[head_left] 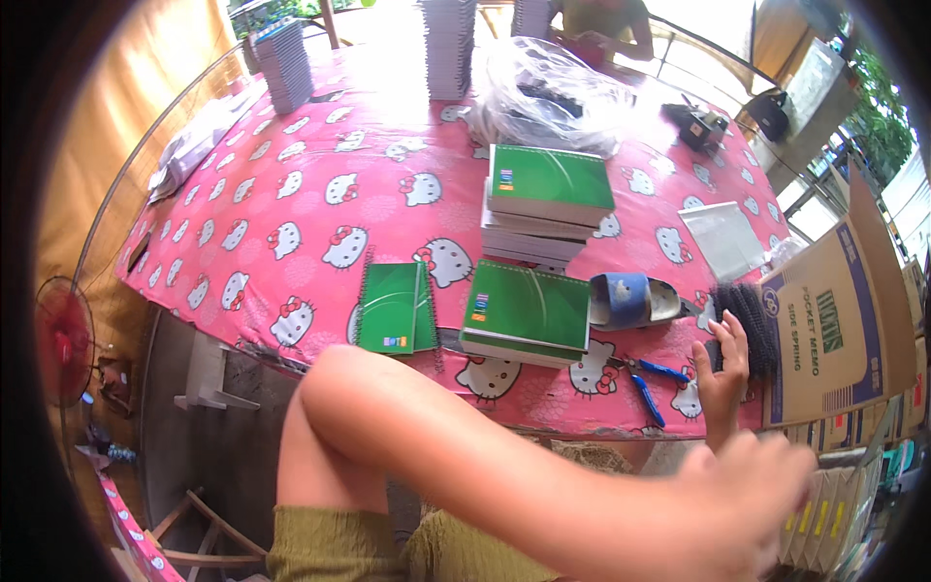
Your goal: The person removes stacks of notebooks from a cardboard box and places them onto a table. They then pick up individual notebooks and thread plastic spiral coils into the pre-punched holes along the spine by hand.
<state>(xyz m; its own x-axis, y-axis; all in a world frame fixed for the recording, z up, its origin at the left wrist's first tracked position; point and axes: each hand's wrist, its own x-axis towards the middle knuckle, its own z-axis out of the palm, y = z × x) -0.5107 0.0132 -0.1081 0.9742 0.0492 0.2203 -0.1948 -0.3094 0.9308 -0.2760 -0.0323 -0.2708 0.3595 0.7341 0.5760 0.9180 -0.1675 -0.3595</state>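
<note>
Head view: your right hand (pixel 722 386) has its fingers up and apart, by the black coils (pixel 752 325) on the pink table (pixel 315 199), beside the cardboard box (pixel 824 320). Your left hand (pixel 752 495) is blurry; I can't tell if it pinches anything. The coils look light, springy and easy to tangle, so hold their middle. Blue pliers (pixel 647 400) lie left.

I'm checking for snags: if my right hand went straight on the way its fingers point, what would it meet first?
Most likely the bundle of black spiral binding coils just ahead of your right hand; depth is hard to judge, so they may already be touching.
</note>
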